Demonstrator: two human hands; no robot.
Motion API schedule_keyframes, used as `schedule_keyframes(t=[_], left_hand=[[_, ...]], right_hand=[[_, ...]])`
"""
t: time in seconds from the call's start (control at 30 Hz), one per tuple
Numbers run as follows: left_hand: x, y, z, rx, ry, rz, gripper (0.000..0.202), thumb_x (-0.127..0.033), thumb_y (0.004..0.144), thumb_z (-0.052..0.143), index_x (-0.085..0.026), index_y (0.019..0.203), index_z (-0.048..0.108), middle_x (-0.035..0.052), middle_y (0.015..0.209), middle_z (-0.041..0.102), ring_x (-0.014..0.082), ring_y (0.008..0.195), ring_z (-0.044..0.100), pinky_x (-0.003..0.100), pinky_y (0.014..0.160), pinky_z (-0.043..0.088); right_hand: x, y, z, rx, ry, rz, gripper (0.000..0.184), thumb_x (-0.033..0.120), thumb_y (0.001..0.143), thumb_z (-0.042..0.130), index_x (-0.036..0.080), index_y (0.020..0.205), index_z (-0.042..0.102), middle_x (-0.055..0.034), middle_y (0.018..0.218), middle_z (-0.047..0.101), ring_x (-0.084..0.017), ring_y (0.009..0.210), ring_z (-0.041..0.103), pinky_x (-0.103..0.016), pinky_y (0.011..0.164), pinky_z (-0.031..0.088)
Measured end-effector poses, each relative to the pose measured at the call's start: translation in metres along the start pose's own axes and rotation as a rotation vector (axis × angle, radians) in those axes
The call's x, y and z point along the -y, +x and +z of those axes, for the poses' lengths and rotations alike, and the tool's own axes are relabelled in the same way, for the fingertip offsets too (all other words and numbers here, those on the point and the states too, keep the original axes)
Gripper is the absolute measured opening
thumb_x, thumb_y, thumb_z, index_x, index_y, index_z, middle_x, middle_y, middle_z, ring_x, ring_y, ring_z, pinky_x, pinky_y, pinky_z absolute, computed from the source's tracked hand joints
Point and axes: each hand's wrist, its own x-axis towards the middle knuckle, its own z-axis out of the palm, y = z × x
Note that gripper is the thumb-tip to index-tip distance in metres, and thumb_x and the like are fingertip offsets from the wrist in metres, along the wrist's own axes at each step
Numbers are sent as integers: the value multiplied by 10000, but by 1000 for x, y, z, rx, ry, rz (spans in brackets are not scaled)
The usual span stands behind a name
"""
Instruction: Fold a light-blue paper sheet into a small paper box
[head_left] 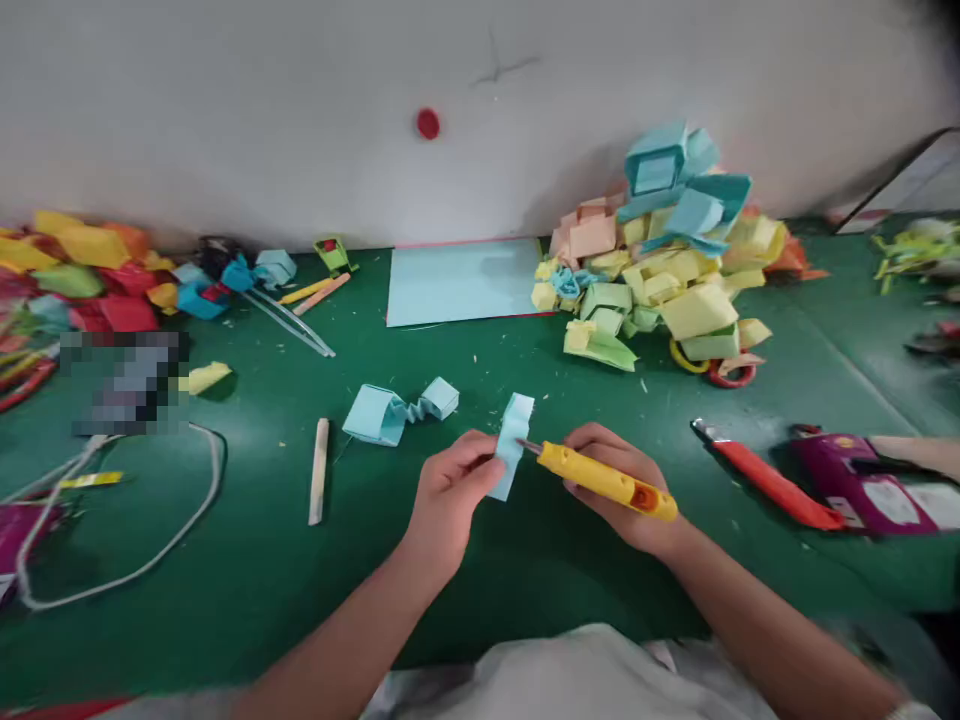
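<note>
Left hand (448, 500) pinches a crimped light-blue paper strip (512, 450) between thumb and fingers above the middle of the green table (262, 570), apparently to steady it where the yellow-handled tool (600, 480), gripped in the right hand (628, 458), brings its thin tip against it. Left and farther lies a blue paper box (373, 416), seemingly kept within reach; far right, a folded-paper pile (671, 285) leaves working room.
</note>
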Motion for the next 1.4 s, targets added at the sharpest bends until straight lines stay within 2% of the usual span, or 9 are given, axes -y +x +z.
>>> schedule_keyframes(t=[0.3,0.43,0.57,0.73,0.87,1.0,1.13,1.27,1.4], left_hand=[[-10,-1,6,12,-43,-85,214,-304,800,737,-188,958,821,47,848,553,161,768,471,272,674,359],[-8,0,5,11,-58,-100,246,-315,789,746,-181,983,819,59,876,588,165,786,487,266,682,373],[-7,0,5,13,-42,-96,234,-318,798,744,-183,972,822,68,916,608,189,851,523,276,726,395],[-6,0,5,-12,-6,-86,185,-310,834,731,-203,952,824,49,880,596,161,803,504,266,700,387],[-2,2,2,-25,7,-89,179,-330,849,726,-208,939,820,37,847,574,144,751,470,262,654,363],[1,2,-1,-25,34,-82,195,-349,860,720,-218,966,818,29,823,541,144,731,456,271,633,350],[0,2,-1,-6,48,-73,189,-346,868,707,-221,956,817,30,822,539,154,750,461,282,653,356],[-3,1,3,1,48,-65,179,-343,861,704,-206,910,809,32,814,549,154,743,465,281,651,369],[-8,1,7,11,92,-57,195,-359,859,691,-182,826,766,17,759,536,135,676,430,275,608,338]], right_hand=[[-3,3,-1,-21,-121,-115,82,153,888,613,228,919,603,-68,986,590,-198,824,634,-333,714,528],[-6,1,-2,-45,-317,-232,92,196,904,593,230,990,591,-89,1002,618,-226,852,624,-362,716,512],[-5,-2,-2,-99,-589,-326,124,146,902,610,234,986,587,-83,983,656,-198,764,585,-349,667,470],[-3,-4,-1,-147,-696,-390,156,130,888,642,231,1004,611,-88,980,681,-199,774,589,-352,678,484],[-5,-5,-1,-211,-600,-347,144,147,892,629,252,990,635,-64,977,687,-202,791,632,-363,694,498],[-4,-3,0,-378,-497,-276,87,207,876,633,257,945,616,-64,962,663,-231,799,649,-391,687,519],[-2,3,-1,-505,-479,-149,106,174,850,655,254,839,586,-42,937,642,-210,767,643,-376,693,526],[-4,5,-11,-481,-537,-109,117,173,844,653,260,882,584,-49,979,625,-227,843,640,-390,753,526],[-10,-5,-27,-349,-734,-63,222,162,808,623,253,1005,576,-82,1057,607,-276,965,615,-441,828,486]])
